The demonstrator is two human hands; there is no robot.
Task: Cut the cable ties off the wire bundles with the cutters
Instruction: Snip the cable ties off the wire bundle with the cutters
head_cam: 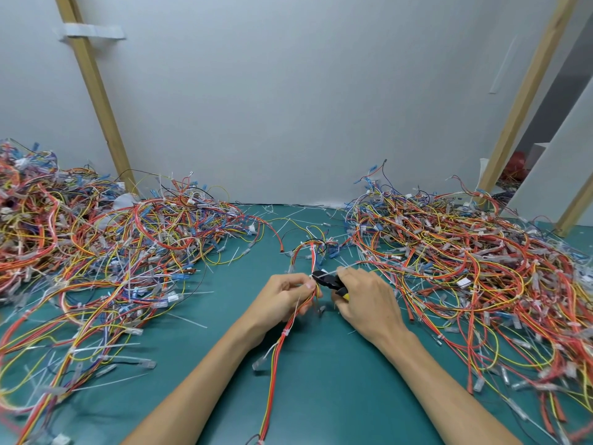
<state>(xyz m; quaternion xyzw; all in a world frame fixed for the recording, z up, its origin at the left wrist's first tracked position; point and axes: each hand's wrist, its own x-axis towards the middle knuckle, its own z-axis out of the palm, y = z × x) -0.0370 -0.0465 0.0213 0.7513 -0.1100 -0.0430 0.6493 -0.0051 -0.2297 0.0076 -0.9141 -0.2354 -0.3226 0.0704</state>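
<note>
My left hand point(284, 297) grips a wire bundle point(278, 354) of red, orange and yellow wires that runs from the table's near edge up through my fingers. My right hand point(365, 300) holds black cutters point(329, 280) with a yellow handle. Their jaws sit against the bundle just above my left thumb, at a white cable tie point(316, 275). Lower on the same bundle, another white tie point(285, 332) wraps the wires. Whether the jaws have closed on the tie is too small to tell.
A large heap of tied wire bundles point(106, 252) covers the left of the green table point(337, 390), and another heap point(475, 268) fills the right. Loose white tie offcuts point(288, 220) lie at the back centre. Wooden posts point(96, 101) lean on the grey wall.
</note>
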